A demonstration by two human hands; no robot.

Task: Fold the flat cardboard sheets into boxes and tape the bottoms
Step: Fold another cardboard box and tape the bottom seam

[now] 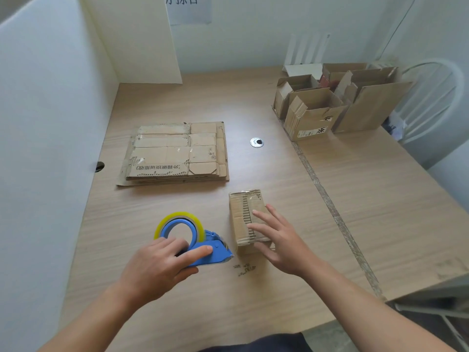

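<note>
The table (279, 174) is carrying a stack of sheets (175, 153) left of centre. The box (245, 207) is lying near the front, bottom up, long axis running away from the person. The dispenser (210, 252) is pointing right, at the box, with the left hand (157, 270) gripping it. The right hand (281, 242) is resting spread-fingered on the box.

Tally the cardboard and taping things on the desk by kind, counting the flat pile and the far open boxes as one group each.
Tape dispenser: 1
Small box: 1
Flat cardboard pile: 1
Open-box group: 1
Total: 4
</note>
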